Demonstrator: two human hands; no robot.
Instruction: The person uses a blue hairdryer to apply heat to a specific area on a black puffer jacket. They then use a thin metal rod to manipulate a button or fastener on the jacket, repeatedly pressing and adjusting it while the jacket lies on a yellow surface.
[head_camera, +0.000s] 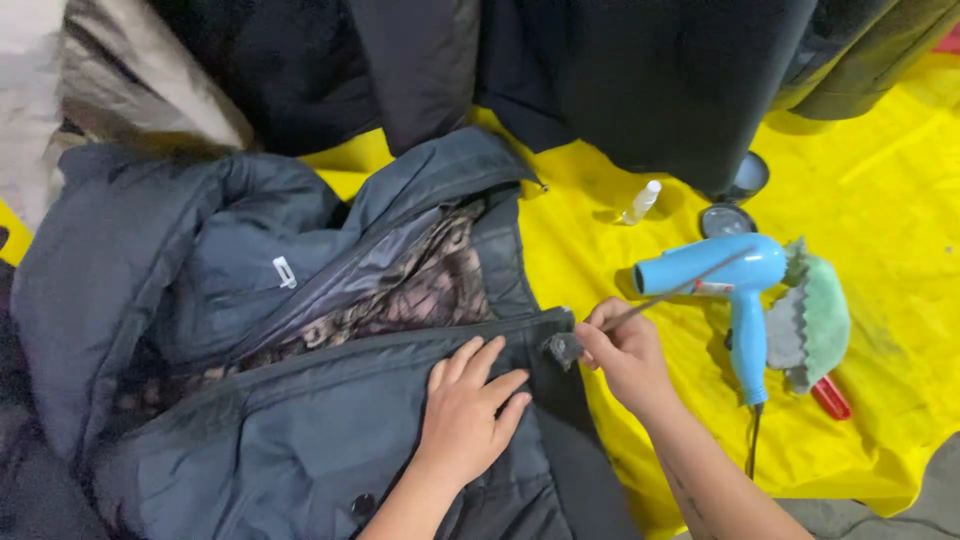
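A grey-blue padded jacket (250, 300) lies open on a yellow sheet (880, 220), its patterned lining showing. My left hand (468, 405) rests flat on the jacket's front panel, fingers spread, pressing the fabric down. My right hand (625, 350) pinches a thin grey brush (680, 290) by its handle. The brush's bristled tip touches the jacket's edge near the hem corner (560, 345). The handle slants up to the right across a blue hair dryer (735, 290).
The hair dryer lies on the sheet beside a green cloth or sponge (815, 320) with a red handle under it. A small white spray bottle (640, 203) and a round dark compact (727, 218) lie farther back. Dark garments (600, 70) are piled along the top.
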